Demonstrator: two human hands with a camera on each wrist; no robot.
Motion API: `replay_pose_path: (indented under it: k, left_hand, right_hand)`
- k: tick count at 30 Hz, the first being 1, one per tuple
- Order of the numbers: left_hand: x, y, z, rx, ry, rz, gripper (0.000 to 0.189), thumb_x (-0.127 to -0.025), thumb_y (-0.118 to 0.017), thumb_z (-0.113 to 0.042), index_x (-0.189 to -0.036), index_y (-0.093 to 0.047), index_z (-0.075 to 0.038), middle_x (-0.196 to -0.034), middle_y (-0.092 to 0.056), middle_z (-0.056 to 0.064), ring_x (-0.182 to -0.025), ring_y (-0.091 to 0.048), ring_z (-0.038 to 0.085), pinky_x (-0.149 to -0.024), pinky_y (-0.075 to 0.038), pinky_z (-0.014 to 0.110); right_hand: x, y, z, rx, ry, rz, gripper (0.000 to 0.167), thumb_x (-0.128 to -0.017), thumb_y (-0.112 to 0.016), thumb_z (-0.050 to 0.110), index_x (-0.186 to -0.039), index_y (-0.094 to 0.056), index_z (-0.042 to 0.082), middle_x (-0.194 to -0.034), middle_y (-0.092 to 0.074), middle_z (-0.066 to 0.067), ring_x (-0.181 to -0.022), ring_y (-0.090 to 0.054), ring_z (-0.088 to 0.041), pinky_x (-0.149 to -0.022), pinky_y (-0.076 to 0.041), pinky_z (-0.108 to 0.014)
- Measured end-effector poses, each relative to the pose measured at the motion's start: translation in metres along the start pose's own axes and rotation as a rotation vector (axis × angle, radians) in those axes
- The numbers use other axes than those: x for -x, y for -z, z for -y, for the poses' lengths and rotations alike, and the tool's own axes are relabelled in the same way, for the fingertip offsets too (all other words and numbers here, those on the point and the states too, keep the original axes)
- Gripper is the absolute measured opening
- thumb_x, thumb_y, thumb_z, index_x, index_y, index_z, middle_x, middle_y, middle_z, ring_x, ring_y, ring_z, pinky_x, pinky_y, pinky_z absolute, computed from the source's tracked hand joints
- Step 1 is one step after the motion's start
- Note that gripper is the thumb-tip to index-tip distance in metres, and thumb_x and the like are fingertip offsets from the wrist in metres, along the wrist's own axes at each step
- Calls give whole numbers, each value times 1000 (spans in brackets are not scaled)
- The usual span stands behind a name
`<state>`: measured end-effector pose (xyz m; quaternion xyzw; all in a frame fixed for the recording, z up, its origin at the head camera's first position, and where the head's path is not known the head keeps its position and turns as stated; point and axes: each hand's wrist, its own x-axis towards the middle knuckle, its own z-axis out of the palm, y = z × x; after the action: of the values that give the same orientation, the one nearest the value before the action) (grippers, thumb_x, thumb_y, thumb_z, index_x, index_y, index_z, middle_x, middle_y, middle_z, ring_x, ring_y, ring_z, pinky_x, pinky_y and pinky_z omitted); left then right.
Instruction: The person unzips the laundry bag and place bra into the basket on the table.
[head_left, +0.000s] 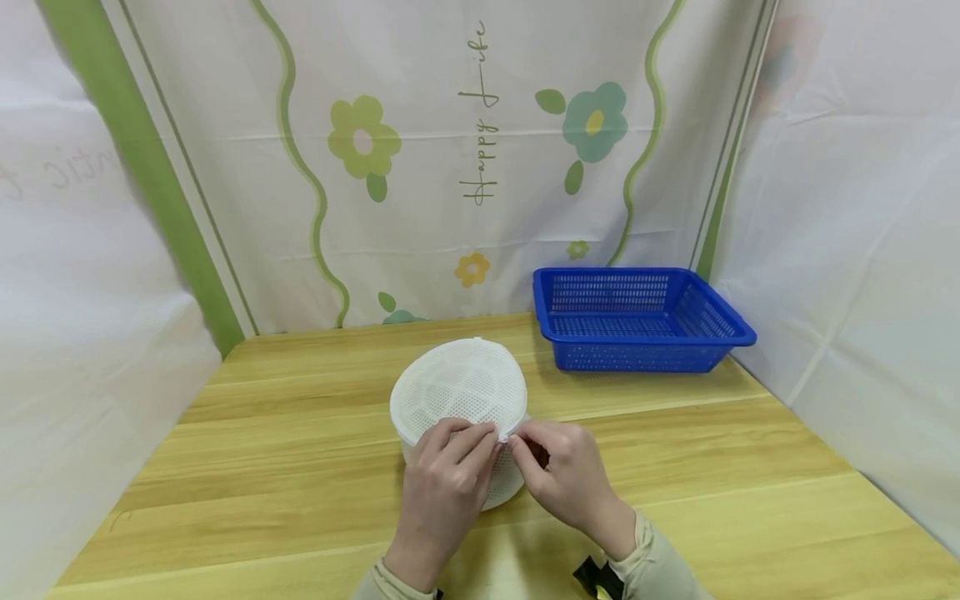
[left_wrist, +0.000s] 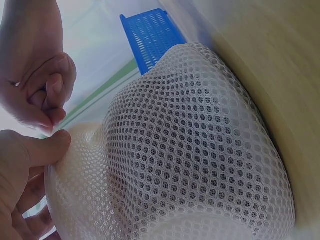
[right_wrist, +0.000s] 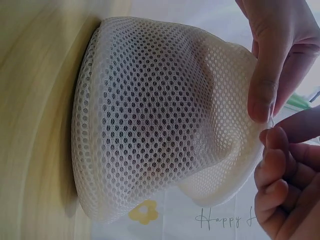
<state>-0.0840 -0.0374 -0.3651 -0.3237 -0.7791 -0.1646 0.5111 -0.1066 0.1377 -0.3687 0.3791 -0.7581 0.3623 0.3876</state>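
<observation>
A white mesh laundry bag, round with a piped rim, stands on the wooden table. Its lid faces up and tilts a little toward the back. My left hand pinches the rim at the front, thumb against the mesh side in the left wrist view. Just to its right, my right hand pinches a tiny white piece at the same rim with thumb and forefinger; its other fingers are curled. Fingertips hide most of that piece. Through the mesh wall the inside looks dark, and no contents can be made out.
A blue perforated plastic basket stands at the table's back right. The wooden table meets a white printed curtain at the back, with white sheets on both sides. Something black sits by the right wrist.
</observation>
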Motion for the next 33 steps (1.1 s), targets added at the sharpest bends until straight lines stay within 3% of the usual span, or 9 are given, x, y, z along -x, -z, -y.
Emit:
replay_pose_path:
  k: [10, 20, 33]
  left_hand:
    - [1, -1, 0, -7, -3, -16, 14, -90, -68, -14, -92, -77, -4, -97, -73, 4, -85, -63, 23, -75, -53, 36]
    - [1, -1, -1, 55, -5, -11, 16, -80, -76, -5, -96, -75, 0, -100, -72, 8, -92, -63, 26, -84, -53, 36]
    - [-1, -1, 1, 4, -10, -37, 13, -90, -69, -15, -90, -78, -5, -91, -74, 2, -84, -64, 23, -79, -52, 37]
  right_hand:
    - [1, 1, -1, 24, -85, -3, 14, -84, -63, 5, -72, -66, 13, -59, -45, 15, -49, -37, 3, -41, -30, -11]
    - [0, 0, 0, -117, 47, 45, 15, -85, -63, 0, -78, -67, 13, -63, -51, 11, -53, -42, 3, -46, -36, -8]
    - [1, 0, -1, 10, -37, -19, 15, -80, -66, 1, -72, -67, 14, -60, -47, 15, -50, -38, 5, -42, -32, -9]
